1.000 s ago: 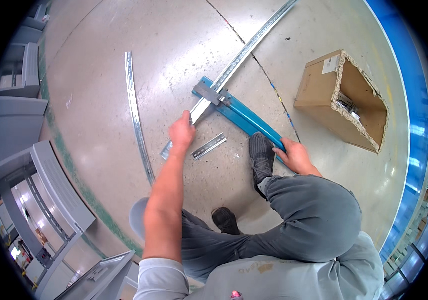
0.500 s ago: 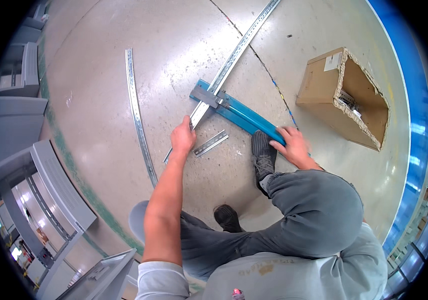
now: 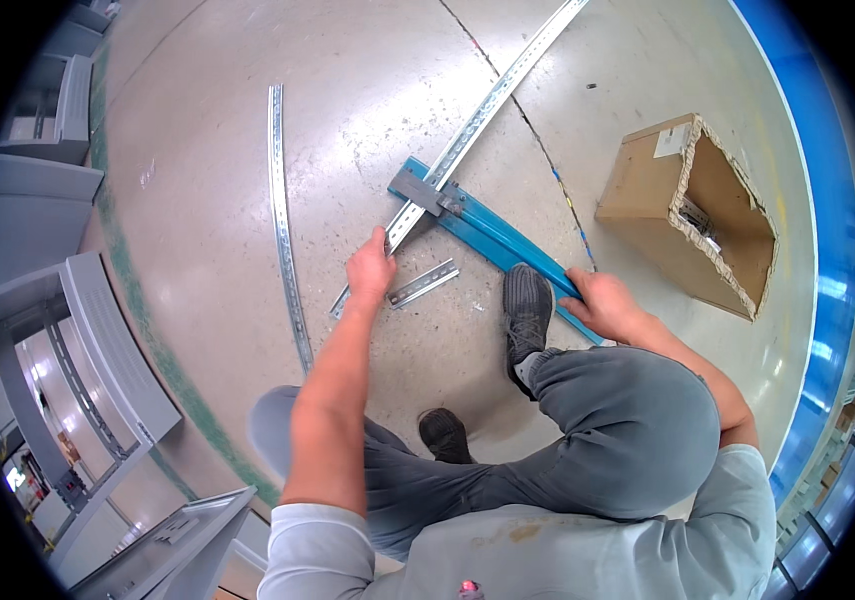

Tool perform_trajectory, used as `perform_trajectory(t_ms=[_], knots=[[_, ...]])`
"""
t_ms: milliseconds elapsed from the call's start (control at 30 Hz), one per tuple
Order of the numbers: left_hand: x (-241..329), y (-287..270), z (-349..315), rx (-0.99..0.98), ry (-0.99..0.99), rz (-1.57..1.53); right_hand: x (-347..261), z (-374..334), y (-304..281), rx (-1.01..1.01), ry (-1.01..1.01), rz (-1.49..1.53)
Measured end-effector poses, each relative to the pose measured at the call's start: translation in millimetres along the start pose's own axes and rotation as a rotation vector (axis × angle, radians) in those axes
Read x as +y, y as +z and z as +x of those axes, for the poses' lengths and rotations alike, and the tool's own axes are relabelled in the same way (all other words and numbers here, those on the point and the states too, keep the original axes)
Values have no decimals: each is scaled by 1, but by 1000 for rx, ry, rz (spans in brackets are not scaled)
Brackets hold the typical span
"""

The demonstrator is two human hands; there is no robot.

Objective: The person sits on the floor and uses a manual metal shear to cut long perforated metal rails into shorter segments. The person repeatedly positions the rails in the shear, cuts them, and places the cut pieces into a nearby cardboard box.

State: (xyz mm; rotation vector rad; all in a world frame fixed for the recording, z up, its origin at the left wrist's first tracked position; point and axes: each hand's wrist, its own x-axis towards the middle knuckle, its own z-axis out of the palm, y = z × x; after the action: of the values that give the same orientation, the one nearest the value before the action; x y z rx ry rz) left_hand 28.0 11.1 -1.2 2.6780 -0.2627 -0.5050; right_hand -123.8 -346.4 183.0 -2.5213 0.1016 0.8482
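My left hand [image 3: 372, 268] is closed around the near end of a long slotted metal rail [image 3: 488, 107]. That rail passes through the dark head of a teal rail cutter [image 3: 498, 243] on the floor and runs off to the upper right. Wrapped round the outer end of the cutter's lever, my right hand [image 3: 604, 302] stands just above its base. My shoe [image 3: 528, 312] is against the near edge of the base. A short cut rail piece [image 3: 425, 283] lies between my left hand and the shoe. Another rail end shows beside my left wrist, partly hidden.
A second long rail [image 3: 283, 220] lies on the floor to the left. An open cardboard box [image 3: 643, 182] with metal pieces inside stands at the right. Grey cabinet frames [image 3: 118, 340] line the left side, beyond a green floor line.
My right hand has closed round the lever, which sits a little apart from the base now. The left hand keeps its hold on the rail. The whole view has shifted slightly.
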Motion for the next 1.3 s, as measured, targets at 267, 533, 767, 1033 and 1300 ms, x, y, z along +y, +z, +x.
perform_trajectory(t_ms=[267,533,767,1033,1300], knots=[[2,-7,-1,-68,74,-31,35,8,56,132,-27,160],[1,-6,-13,-82,36,-1,60,34,99,350,-155,-64],[2,-4,-8,-46,15,-1,66,66,131,569,-254,-51],[-2,-10,1,-124,62,-67,57,27,86,203,53,94],[-13,-8,10,-43,149,-47,-22,-21,-37,-92,56,93]])
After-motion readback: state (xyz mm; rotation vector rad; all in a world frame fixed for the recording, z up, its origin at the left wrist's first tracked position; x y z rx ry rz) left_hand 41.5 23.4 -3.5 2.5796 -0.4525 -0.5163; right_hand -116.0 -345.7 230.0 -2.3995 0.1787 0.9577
